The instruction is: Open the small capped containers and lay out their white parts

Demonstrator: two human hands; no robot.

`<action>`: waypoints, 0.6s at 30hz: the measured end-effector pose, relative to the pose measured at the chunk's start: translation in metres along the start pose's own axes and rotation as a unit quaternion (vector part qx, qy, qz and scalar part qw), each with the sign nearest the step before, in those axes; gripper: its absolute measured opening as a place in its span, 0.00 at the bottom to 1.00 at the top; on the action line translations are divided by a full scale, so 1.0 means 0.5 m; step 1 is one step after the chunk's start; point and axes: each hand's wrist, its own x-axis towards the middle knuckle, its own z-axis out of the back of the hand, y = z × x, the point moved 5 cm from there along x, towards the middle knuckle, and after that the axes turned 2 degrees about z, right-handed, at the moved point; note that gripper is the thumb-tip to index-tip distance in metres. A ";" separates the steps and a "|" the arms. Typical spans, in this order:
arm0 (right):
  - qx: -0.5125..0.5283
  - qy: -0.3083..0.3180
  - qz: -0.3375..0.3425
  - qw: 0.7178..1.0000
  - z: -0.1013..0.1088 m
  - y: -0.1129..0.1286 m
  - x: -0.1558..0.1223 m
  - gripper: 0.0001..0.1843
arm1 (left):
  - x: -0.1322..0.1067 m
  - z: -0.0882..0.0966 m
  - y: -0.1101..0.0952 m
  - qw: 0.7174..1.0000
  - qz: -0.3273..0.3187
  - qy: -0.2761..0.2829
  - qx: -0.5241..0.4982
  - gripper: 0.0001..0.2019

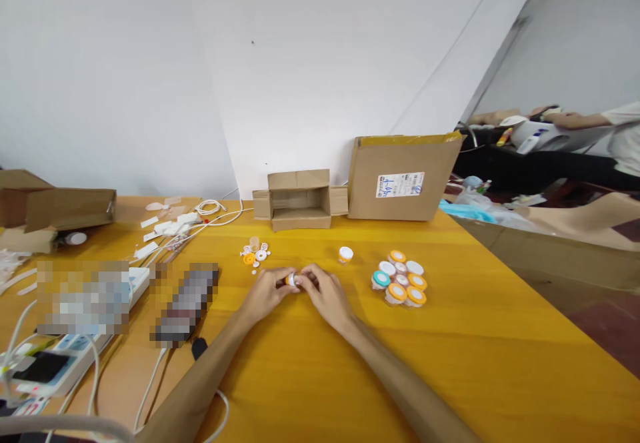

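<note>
Both hands meet over the middle of the table around a small orange-and-white capped container [291,280]. My left hand [267,291] is closed on its left side, and my right hand [323,291] pinches it from the right; the fingers hide much of it. Just beyond my left hand lie loose small parts, among them an orange ring [249,259], a white ring [261,255] and a clear cup [255,243]. A white-lidded container [345,254] stands upright beyond my right hand. Farther right is a cluster of similar containers [397,292] with orange, white and teal lids.
An open cardboard box [300,221] and a larger labelled carton [400,203] stand at the back. On the left are a phone [186,304], power strips [75,363], cables and another open box [75,209]. Another person's arm [575,121] shows at far right.
</note>
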 end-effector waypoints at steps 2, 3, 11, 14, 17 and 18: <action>-0.001 0.002 0.029 1.000 0.001 0.007 -0.001 0.06 | 0.000 0.002 0.008 1.000 0.002 0.004 -0.009 0.12; -0.001 0.003 0.047 0.999 0.002 0.012 -0.001 0.05 | 0.000 0.002 0.010 1.000 0.005 0.004 -0.014 0.12; 0.036 -0.002 0.010 0.999 0.001 0.000 0.002 0.11 | 0.003 0.003 -0.006 0.998 0.047 -0.004 -0.047 0.13; 0.021 -0.001 -0.041 0.999 -0.003 -0.013 0.003 0.11 | 0.005 0.002 -0.015 0.996 0.058 -0.020 -0.058 0.14; -0.004 0.022 -0.043 0.999 0.000 -0.009 0.004 0.06 | 0.005 0.001 -0.019 0.995 0.069 -0.016 -0.070 0.14; -0.008 0.024 -0.025 0.999 0.003 -0.004 0.005 0.05 | 0.005 0.000 -0.020 0.995 0.069 -0.010 -0.074 0.14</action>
